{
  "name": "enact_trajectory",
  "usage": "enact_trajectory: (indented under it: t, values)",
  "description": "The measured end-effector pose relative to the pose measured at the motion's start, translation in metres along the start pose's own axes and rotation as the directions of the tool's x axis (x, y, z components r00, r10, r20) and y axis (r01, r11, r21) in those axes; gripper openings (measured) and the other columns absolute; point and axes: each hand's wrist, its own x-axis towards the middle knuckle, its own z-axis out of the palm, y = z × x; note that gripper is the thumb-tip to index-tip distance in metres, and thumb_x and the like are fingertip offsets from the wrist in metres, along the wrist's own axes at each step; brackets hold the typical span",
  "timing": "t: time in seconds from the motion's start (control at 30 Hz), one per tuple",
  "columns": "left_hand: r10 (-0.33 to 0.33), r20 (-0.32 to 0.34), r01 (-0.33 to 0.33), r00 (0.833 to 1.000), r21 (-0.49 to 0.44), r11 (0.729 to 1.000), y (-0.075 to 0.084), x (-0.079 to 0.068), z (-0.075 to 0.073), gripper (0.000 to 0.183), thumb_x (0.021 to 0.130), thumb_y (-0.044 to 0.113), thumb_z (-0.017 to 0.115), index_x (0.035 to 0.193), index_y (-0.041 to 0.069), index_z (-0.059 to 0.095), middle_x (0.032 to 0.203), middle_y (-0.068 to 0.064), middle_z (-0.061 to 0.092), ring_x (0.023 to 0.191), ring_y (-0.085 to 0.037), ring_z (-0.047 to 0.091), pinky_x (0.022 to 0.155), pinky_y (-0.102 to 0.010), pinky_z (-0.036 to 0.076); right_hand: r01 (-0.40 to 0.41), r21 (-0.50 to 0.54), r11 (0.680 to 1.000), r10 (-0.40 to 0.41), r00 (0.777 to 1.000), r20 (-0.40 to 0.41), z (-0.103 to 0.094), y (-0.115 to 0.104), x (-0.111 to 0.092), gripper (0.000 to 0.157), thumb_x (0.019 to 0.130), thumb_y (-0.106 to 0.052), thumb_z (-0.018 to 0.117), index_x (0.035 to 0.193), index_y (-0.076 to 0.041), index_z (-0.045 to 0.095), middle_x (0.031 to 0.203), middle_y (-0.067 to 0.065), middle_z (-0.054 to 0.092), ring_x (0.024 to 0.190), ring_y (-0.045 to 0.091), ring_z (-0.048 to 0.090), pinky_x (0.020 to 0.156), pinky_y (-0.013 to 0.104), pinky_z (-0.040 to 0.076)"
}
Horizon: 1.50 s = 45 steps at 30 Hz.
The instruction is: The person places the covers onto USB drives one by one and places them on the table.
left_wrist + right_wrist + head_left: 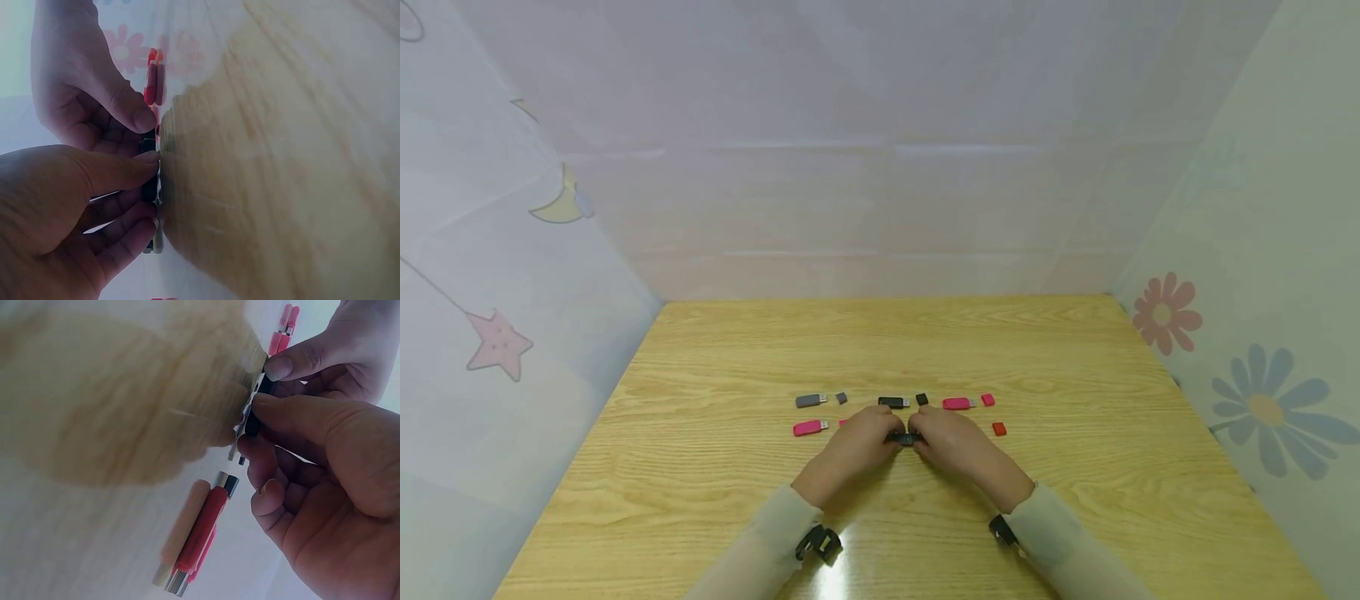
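Observation:
A black USB stick lies crosswise between the two hands, low over the wooden table. My left hand pinches its left end between thumb and fingers, and my right hand pinches the other end. The fingertips of both hands nearly meet, as the right wrist view shows, with the dark body of the stick between the thumbs. Fingers cover most of it, including whether its cap is on. Just beyond the hands sits another black USB stick with its metal plug bare, its black cap beside it.
In the back row lie a grey USB stick, its grey cap, a pink stick and a pink cap. Another pink stick lies left of the hands. To their right is a red cap; a red stick shows near the right hand.

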Motion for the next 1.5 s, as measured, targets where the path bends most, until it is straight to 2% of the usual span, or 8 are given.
enact_trajectory:
  t: [0.23, 0.57, 0.8, 0.97, 1.13, 1.2, 1.3, 1.5]
  values:
    - [-0.006, 0.025, 0.006, 1.000, 0.001, 1.000, 0.000, -0.001, -0.002, 0.010, 0.092, 0.017, 0.077, 0.098, 0.010, 0.076, 0.090, 0.003, 0.066, 0.085, -0.011, 0.059, 0.080, -0.026, 0.051, 0.028, -0.013, 1.000, -0.028, 1.000, -0.007, -0.001, -0.001, 0.001, 0.011, 0.090, -0.014, 0.078, 0.090, -0.011, 0.067, 0.085, 0.000, 0.059, 0.069, 0.010, 0.052, 0.061, 0.028, 0.048]
    - [-0.021, 0.053, 0.021, 0.998, 0.001, 1.000, 0.001, -0.001, -0.004, 0.012, 0.093, 0.021, 0.075, 0.101, 0.011, 0.076, 0.092, 0.003, 0.065, 0.087, -0.011, 0.058, 0.081, -0.025, 0.051, 0.016, 0.009, 1.000, -0.016, 1.000, 0.008, -0.003, -0.001, 0.001, 0.011, 0.090, -0.014, 0.078, 0.092, -0.009, 0.067, 0.087, 0.001, 0.060, 0.070, 0.010, 0.053, 0.062, 0.029, 0.049]
    - [-0.031, 0.076, 0.031, 0.997, 0.003, 1.000, 0.001, -0.002, -0.005, 0.012, 0.094, 0.021, 0.075, 0.102, 0.012, 0.076, 0.096, 0.003, 0.065, 0.094, -0.012, 0.059, 0.087, -0.027, 0.051, -0.114, 0.108, 0.988, 0.108, 0.993, 0.054, -0.008, 0.003, -0.001, 0.010, 0.094, -0.018, 0.074, 0.101, -0.012, 0.070, 0.094, -0.001, 0.064, 0.076, 0.011, 0.056, 0.070, 0.034, 0.052]
    - [-0.056, 0.080, 0.054, 0.995, 0.023, 0.998, -0.002, -0.001, -0.009, 0.019, 0.095, 0.024, 0.073, 0.110, 0.013, 0.076, 0.104, 0.002, 0.068, 0.101, -0.014, 0.061, 0.091, -0.030, 0.052, -0.208, 0.123, 0.970, 0.205, 0.978, 0.035, -0.019, 0.009, -0.001, 0.019, 0.097, -0.020, 0.068, 0.113, -0.009, 0.071, 0.098, 0.002, 0.067, 0.081, 0.015, 0.062, 0.072, 0.039, 0.054]
    - [-0.120, 0.053, 0.120, 0.991, 0.013, 0.993, -0.009, 0.006, -0.019, 0.022, 0.097, 0.027, 0.071, 0.112, 0.013, 0.075, 0.107, 0.000, 0.068, 0.103, -0.019, 0.063, 0.090, -0.034, 0.054, -0.288, 0.124, 0.950, 0.289, 0.957, 0.014, -0.028, 0.016, 0.006, 0.028, 0.099, -0.020, 0.066, 0.122, -0.004, 0.068, 0.095, 0.003, 0.065, 0.076, 0.014, 0.060, 0.067, 0.035, 0.053]
    - [-0.152, 0.050, 0.152, 0.987, 0.003, 0.988, -0.011, 0.010, -0.023, 0.022, 0.097, 0.028, 0.070, 0.113, 0.012, 0.074, 0.107, -0.001, 0.067, 0.102, -0.019, 0.062, 0.088, -0.035, 0.054, -0.306, 0.114, 0.945, 0.308, 0.951, 0.005, -0.029, 0.018, 0.009, 0.031, 0.099, -0.020, 0.067, 0.124, -0.003, 0.066, 0.096, 0.004, 0.065, 0.075, 0.014, 0.059, 0.066, 0.034, 0.053]
    - [-0.187, 0.050, 0.186, 0.981, 0.023, 0.982, -0.014, 0.016, -0.029, 0.023, 0.097, 0.027, 0.071, 0.113, 0.011, 0.074, 0.108, -0.002, 0.066, 0.101, -0.019, 0.060, 0.088, -0.035, 0.054, -0.317, 0.090, 0.944, 0.318, 0.948, -0.007, -0.030, 0.019, 0.013, 0.032, 0.098, -0.021, 0.067, 0.125, -0.003, 0.067, 0.104, 0.008, 0.068, 0.083, 0.018, 0.064, 0.070, 0.037, 0.055]
    - [-0.183, 0.062, 0.176, 0.981, 0.104, 0.979, -0.019, 0.024, -0.034, 0.029, 0.096, 0.026, 0.073, 0.120, 0.009, 0.071, 0.113, -0.006, 0.065, 0.107, -0.023, 0.061, 0.093, -0.035, 0.053, -0.327, 0.062, 0.943, 0.326, 0.945, 0.028, -0.030, 0.019, 0.023, 0.031, 0.098, -0.020, 0.067, 0.123, -0.002, 0.067, 0.117, 0.015, 0.068, 0.096, 0.028, 0.068, 0.078, 0.044, 0.057]
